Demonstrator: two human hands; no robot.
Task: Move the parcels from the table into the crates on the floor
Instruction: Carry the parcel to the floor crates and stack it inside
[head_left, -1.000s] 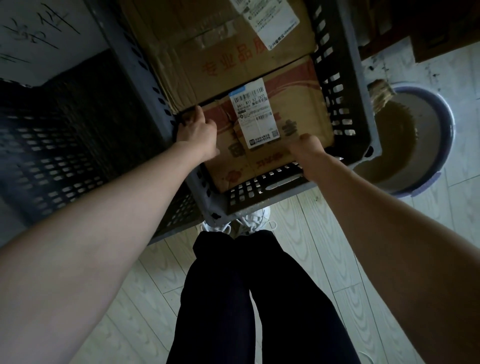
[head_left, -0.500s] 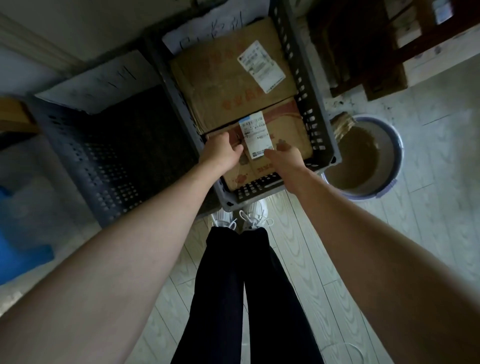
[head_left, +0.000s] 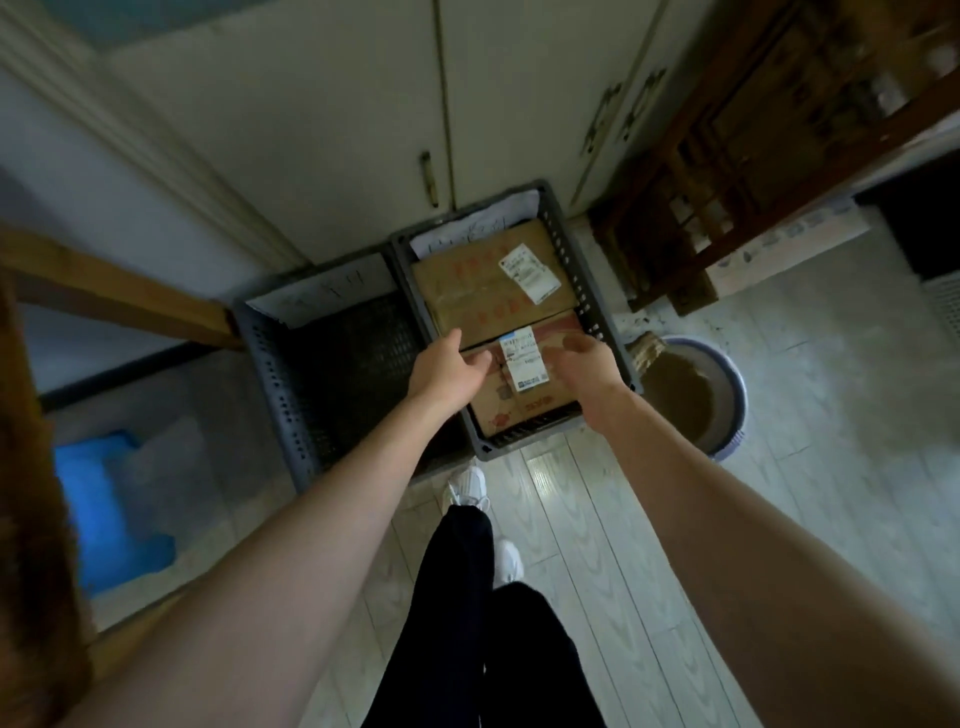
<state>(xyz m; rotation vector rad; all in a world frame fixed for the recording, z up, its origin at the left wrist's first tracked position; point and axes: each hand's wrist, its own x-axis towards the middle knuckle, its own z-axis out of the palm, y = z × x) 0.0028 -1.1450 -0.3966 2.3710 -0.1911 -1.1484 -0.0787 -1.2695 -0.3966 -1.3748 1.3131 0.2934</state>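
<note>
Left hand (head_left: 449, 371) and right hand (head_left: 587, 364): both are loosely spread with relaxed fingers and hold nothing. They hover just above the near parcel (head_left: 519, 410), one on each side of its white label (head_left: 523, 360).

Change: one second ago both hands were down at this parcel's left and right edges, seating it in the crate. They have since lifted off, and the view has risen as the person straightens up.

Result: the near parcel now lies flat in the near half of the right crate (head_left: 589, 312), touching the far parcel (head_left: 467, 291) behind it. This placement appears complete. The next step is probably a return to the table, which is not clearly in view, so the remaining count cannot be told.

Left crate (head_left: 270, 374): it stands against the right crate and shows its dark perforated bottom.

Writing:
- Both parcels carry a white shipping label with barcode lines. The print is too small to read.
- Red printed characters on both parcels are illegible here.
- A paper sheet (head_left: 322, 291) at the left crate's far end bears handwritten strokes, unreadable.

A bucket (head_left: 727, 379) stands just right of the crates.
</note>
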